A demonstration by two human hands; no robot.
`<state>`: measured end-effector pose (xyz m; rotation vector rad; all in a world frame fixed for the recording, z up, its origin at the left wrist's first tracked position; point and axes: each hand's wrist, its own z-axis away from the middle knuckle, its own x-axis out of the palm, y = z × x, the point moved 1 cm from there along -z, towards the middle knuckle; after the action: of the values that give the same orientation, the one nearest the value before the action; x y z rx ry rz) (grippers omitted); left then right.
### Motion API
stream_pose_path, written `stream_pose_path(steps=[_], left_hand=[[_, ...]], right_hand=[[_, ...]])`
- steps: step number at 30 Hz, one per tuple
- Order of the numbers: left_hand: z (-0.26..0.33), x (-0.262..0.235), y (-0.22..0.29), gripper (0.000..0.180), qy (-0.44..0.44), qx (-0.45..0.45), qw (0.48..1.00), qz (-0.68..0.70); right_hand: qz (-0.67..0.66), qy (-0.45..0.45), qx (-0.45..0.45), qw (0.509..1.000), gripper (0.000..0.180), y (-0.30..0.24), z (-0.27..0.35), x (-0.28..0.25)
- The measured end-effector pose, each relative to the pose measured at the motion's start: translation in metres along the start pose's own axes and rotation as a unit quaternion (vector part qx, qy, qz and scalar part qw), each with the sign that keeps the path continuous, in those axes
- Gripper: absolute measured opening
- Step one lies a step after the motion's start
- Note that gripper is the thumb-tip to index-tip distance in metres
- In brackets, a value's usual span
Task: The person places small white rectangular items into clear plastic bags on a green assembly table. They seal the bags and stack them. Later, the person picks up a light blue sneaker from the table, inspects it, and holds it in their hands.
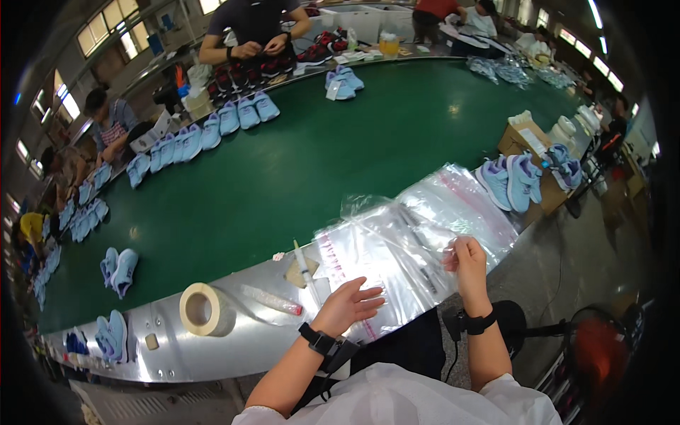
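Clear plastic bags (375,255) with a pink-marked edge lie in a pile on the metal ledge in front of me. My left hand (352,304) hovers over the near left part of the pile, fingers stretched and apart, holding nothing. At the pile's right side my right hand (467,263) is closed in a pinch on the edge of a plastic bag, whose film looks slightly lifted and creased. More clear bags (464,202) lie beyond it, to the right. Left of the pile are a syringe-like white tube (303,263) and a tan square pad (298,274).
A tape roll (203,310) and a clear roll of wrap (271,300) rest on the ledge. Light-blue shoes (511,182) stand at right beside a cardboard box (525,134). More shoes (188,143) line the green belt's (283,177) far edge. Co-workers (251,32) work across it.
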<state>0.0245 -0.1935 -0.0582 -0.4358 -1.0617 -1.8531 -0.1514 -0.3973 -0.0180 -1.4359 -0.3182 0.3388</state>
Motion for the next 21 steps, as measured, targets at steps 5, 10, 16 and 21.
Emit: stream_pose_path(steps=[5,10,16,21], left_hand=[[0.050,-0.003,0.007,0.037,0.017,0.117,0.991,-0.055],[0.139,-0.040,0.007,0.033,0.208,0.139,0.942,-0.223],[0.185,-0.035,-0.006,0.046,0.338,0.045,0.839,-0.424],[0.157,-0.043,-0.018,0.040,0.279,0.081,0.933,-0.212]], right_hand=[[0.011,0.212,-0.058,0.975,0.021,0.010,-0.034,-0.085],[0.132,0.278,-0.108,0.945,0.017,0.031,-0.013,-0.125],[0.237,0.004,-0.262,0.936,0.002,-0.005,0.041,0.013],[0.225,-0.295,-0.300,0.879,0.012,0.030,0.093,0.101]])
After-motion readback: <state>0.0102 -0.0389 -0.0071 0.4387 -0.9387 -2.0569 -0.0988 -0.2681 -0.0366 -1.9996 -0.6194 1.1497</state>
